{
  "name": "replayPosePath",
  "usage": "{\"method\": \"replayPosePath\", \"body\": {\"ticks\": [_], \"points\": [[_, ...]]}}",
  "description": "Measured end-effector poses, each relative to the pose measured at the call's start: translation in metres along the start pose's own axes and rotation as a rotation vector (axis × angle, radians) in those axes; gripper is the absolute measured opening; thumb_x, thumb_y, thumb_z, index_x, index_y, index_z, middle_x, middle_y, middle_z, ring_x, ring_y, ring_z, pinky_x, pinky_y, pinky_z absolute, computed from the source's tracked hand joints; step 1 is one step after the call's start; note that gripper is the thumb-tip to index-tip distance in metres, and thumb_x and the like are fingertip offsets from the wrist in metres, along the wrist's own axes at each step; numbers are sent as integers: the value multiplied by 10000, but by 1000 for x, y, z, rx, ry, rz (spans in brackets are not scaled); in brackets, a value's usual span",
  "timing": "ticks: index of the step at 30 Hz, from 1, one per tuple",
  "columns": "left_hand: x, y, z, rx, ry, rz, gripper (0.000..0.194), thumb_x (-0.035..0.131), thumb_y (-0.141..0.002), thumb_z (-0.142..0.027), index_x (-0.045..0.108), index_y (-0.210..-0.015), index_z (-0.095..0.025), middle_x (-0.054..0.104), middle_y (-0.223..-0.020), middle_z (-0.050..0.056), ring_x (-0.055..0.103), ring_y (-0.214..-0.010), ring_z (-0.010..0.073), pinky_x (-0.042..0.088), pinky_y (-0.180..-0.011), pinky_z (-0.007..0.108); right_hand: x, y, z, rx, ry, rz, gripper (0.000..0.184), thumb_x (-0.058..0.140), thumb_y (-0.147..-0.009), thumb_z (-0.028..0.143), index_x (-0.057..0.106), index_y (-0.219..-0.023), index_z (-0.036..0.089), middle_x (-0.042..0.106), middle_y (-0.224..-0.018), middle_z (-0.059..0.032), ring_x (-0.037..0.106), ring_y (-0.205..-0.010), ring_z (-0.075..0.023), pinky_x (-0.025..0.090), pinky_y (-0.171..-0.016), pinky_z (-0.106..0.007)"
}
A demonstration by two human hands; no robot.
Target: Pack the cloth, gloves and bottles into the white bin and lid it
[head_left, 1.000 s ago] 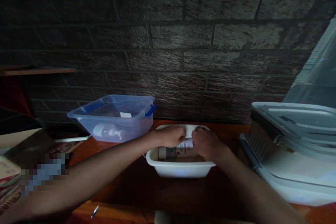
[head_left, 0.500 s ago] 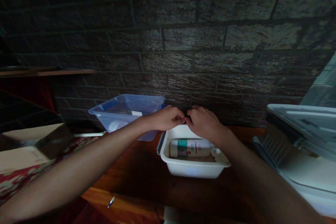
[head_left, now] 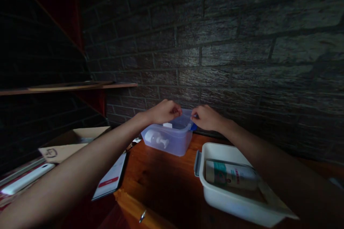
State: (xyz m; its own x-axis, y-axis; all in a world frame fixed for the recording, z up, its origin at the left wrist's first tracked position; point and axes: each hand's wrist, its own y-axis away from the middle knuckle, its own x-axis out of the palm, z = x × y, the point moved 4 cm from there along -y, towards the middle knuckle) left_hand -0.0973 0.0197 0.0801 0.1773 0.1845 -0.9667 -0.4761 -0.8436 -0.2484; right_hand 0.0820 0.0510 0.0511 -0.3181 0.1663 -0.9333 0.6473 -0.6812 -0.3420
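Observation:
My left hand (head_left: 167, 111) hovers over the translucent blue plastic bin (head_left: 168, 145), its fingers curled into a pinch. Opposite it, a short gap away, my right hand (head_left: 208, 117) is also pinched, close to the bin's right rim and blue latch (head_left: 193, 126). Anything held at the fingertips is too small or too clear to make out. Through the bin's wall shows a white pump bottle (head_left: 156, 138) lying on its side. Below my right forearm stands a white bin (head_left: 239, 200) holding a white bottle with a green label (head_left: 232, 175).
A tablet or phone with a lit screen (head_left: 111, 179) lies on the wooden table (head_left: 158, 182), left of centre. Behind my left forearm is an open cardboard box (head_left: 63, 152), with a white bar-shaped object (head_left: 28, 179) nearer. A shelf (head_left: 70, 86) juts out from the dark brick wall (head_left: 215, 57).
The view has turned left. My hands have gone from above the white bin to above the blue bin, and the gap between them has widened. Both hands stay pinched.

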Motion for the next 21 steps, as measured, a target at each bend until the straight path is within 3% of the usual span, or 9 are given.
{"method": "replayPosePath", "body": {"ticks": [6, 11, 15, 18, 21], "points": [[27, 8, 78, -145, -46, 128, 288, 557, -851, -182, 790, -1020, -180, 782, -916, 48, 693, -825, 182, 433, -727, 239, 40, -64, 18, -60, -86, 183, 245, 586, -982, 253, 765, -1123, 164, 773, -1148, -96, 708, -1024, -194, 496, -918, -261], [53, 12, 127, -282, -74, 282, 200, 713, -780, -244, 785, -956, -181, 770, -898, 61, 682, -817, 194, 441, -697, 239, 86, -106, 30, -30, -102, 546, 278, 669, -970, 367, 693, -1141, 149, 712, -1155, -78, 690, -1020, -225, 571, -909, -424], [67, 7, 156, -384, -35, 408, 310, 817, -730, -250, 754, -1024, -173, 755, -990, 66, 686, -891, 210, 490, -727, 252, 123, -132, 42, 24, -134, 768, 338, 651, -984, 364, 635, -1252, 159, 664, -1239, -96, 678, -1045, -231, 590, -884, -439], [80, 0, 173, -438, 32, 471, 299, 784, -845, -301, 709, -1091, -149, 722, -1057, 71, 687, -925, 213, 565, -797, 342, 152, -146, 53, 54, -164, 877, 356, 648, -986, 360, 620, -1284, 166, 646, -1279, -103, 668, -1078, -241, 584, -903, -452], [89, -5, 182, -456, 121, 379, 314, 651, -972, -366, 658, -1201, -151, 676, -1195, 81, 681, -1005, 226, 598, -849, 406, 180, -152, 62, 84, -198, 1011, 357, 651, -985, 359, 621, -1284, 166, 646, -1279, -103, 668, -1075, -240, 586, -900, -450]]}}
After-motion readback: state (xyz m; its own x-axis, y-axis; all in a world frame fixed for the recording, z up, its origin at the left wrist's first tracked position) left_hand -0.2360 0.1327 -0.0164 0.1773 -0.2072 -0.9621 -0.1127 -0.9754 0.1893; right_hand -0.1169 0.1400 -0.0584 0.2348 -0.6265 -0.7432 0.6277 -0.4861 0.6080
